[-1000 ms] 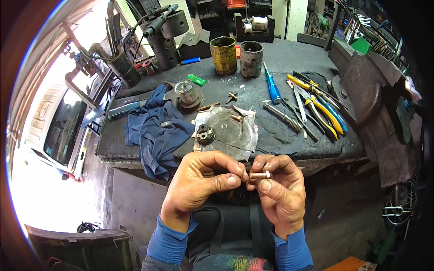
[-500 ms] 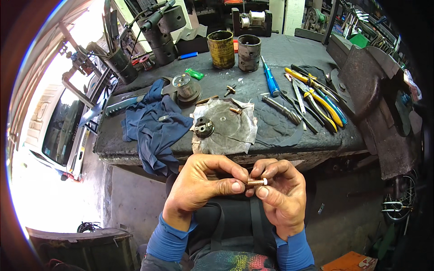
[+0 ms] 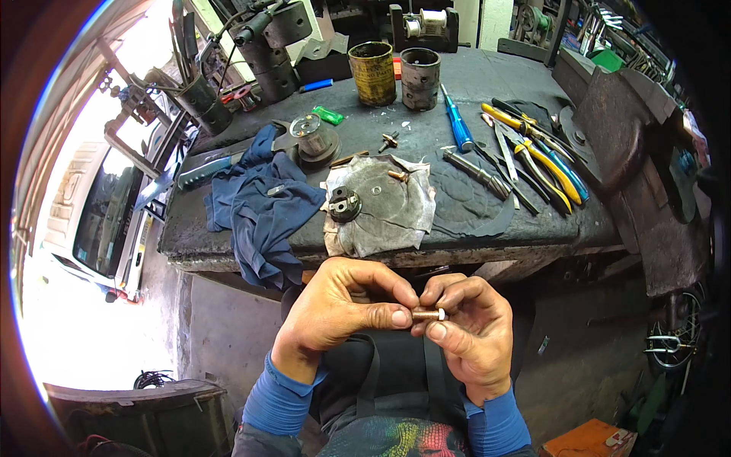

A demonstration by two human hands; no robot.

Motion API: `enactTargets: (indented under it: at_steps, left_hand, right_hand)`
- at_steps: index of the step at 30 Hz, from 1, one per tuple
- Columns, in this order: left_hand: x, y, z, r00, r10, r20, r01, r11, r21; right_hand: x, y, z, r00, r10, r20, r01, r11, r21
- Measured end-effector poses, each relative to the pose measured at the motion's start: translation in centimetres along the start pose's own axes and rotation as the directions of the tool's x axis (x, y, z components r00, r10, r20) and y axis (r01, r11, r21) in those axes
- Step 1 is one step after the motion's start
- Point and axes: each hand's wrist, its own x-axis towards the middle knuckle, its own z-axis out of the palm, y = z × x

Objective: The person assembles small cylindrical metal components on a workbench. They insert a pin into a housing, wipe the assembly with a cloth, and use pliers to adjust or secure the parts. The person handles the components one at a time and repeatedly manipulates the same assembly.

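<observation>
A small copper-coloured threaded bolt (image 3: 426,314) with a pale end lies level between my hands, in front of the workbench edge. My left hand (image 3: 335,308) pinches its left end between thumb and forefinger. At the pale end, my right hand (image 3: 480,320) closes its thumb and fingers around the bolt. On the bench beyond, a stained cloth pad (image 3: 388,221) carries a round black part with metal contacts (image 3: 344,206), a small washer (image 3: 376,190) and a short copper-coloured bolt (image 3: 397,176). Another small metal fitting (image 3: 389,141) rests behind the pad.
A blue rag (image 3: 263,198) hangs over the bench's front edge. To the right lie yellow-handled pliers (image 3: 560,183), a blue screwdriver (image 3: 459,128) and a metal cutter (image 3: 478,174). A yellow can (image 3: 373,75) and a grey can (image 3: 420,80) stand farther back.
Both hands and the bolt have shifted very slightly left in the picture, still gripping the same way. The bench things look the same apart from a small shift of the view.
</observation>
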Motion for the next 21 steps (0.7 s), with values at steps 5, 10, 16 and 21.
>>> enactTargets:
  at_steps: [5, 10, 16, 21]
  left_hand:
    - [-0.1, -0.4, -0.3, 0.999, 0.04, 0.025, -0.04, 0.999, 0.018]
    - [-0.6, -0.2, -0.2, 1.0, 0.024, -0.013, -0.023, 0.997, 0.076]
    - [-0.8, -0.3, -0.4, 0.998, 0.005, -0.056, 0.0, 0.996, 0.092]
    - [-1.1, -0.7, -0.6, 0.997, 0.001, -0.073, 0.003, 0.998, 0.06]
  right_hand:
    - [-0.4, 0.1, 0.0, 1.0, -0.007, -0.021, 0.006, 0.999, -0.04]
    - [-0.6, 0.5, 0.3, 0.999, 0.008, -0.05, -0.008, 1.0, -0.014]
    - [-0.7, 0.8, 0.5, 0.997, -0.009, -0.077, 0.006, 0.999, -0.039]
    - [-0.7, 1.2, 0.6, 0.996, -0.027, -0.085, 0.02, 0.997, -0.072]
